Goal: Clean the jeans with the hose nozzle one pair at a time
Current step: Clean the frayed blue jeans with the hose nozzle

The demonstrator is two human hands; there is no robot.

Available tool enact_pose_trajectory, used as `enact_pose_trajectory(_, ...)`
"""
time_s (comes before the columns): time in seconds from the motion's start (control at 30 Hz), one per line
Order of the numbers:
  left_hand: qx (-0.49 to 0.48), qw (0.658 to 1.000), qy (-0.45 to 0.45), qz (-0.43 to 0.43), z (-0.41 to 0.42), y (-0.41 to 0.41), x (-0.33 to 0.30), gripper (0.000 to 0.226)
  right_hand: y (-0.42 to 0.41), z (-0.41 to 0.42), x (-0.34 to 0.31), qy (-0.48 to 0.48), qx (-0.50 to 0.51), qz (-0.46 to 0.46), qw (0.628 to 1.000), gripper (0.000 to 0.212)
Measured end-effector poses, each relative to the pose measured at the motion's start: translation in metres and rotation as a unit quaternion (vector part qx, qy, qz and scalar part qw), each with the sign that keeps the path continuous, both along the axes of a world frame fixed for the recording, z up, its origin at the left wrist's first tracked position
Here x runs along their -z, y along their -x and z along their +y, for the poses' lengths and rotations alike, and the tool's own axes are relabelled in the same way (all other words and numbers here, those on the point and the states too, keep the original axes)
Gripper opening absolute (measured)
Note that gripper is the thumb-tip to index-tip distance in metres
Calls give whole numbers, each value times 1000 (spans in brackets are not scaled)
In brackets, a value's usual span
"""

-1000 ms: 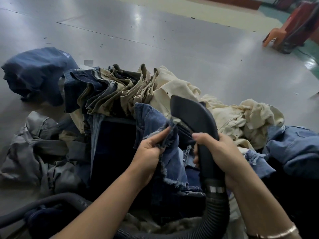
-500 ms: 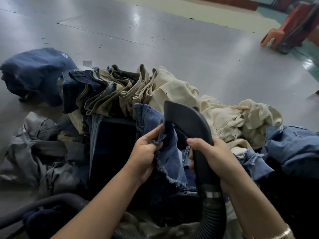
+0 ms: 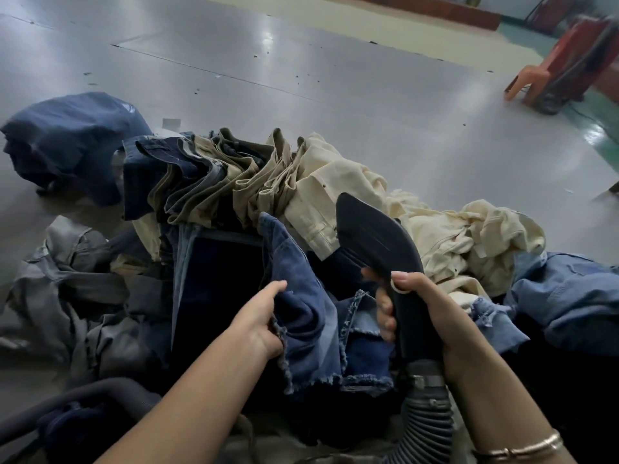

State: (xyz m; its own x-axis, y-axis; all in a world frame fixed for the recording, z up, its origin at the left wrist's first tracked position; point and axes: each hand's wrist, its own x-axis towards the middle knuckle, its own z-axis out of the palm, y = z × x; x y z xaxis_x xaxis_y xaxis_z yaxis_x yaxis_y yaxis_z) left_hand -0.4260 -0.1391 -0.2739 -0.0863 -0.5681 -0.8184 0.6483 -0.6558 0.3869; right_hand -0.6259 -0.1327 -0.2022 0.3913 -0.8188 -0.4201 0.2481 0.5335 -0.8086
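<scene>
A pair of blue jeans with frayed hems (image 3: 304,306) lies bunched in front of me on a heap of clothes. My left hand (image 3: 259,321) grips a fold of its denim at the left edge. My right hand (image 3: 425,313) is wrapped round the neck of the black hose nozzle (image 3: 371,236), thumb on top. The nozzle's flat pointed head stands just right of the blue jeans, above the cream trousers. The ribbed grey hose (image 3: 423,426) runs down from it past my wrist.
A row of folded navy, khaki and cream trousers (image 3: 234,175) hangs across the pile. Grey garments (image 3: 77,296) lie left, a dark blue bundle (image 3: 67,142) far left, light blue denim (image 3: 569,296) right. An orange stool (image 3: 532,78) stands far right on the grey floor.
My left hand slid down the blue jeans and took a lower fold. The nozzle head lifted and shifted right, away from the denim edge.
</scene>
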Motion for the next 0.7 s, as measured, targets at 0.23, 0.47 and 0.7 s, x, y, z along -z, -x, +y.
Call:
enact_pose_trajectory(0.23, -230, 945, 184, -138, -9, -9, -24, 8, -1, 5, -2, 22, 1, 81, 996, 30)
enact_pose_trajectory(0.47, -136, 783, 568, -215, -19, -21, -67, 27, 13, 8, -12, 68, 40, 60, 995, 10)
enact_pose_trajectory(0.7, -125, 989, 73, 19, -15, 15, 12, 33, 10, 12, -3, 68, 23, 107, 992, 22)
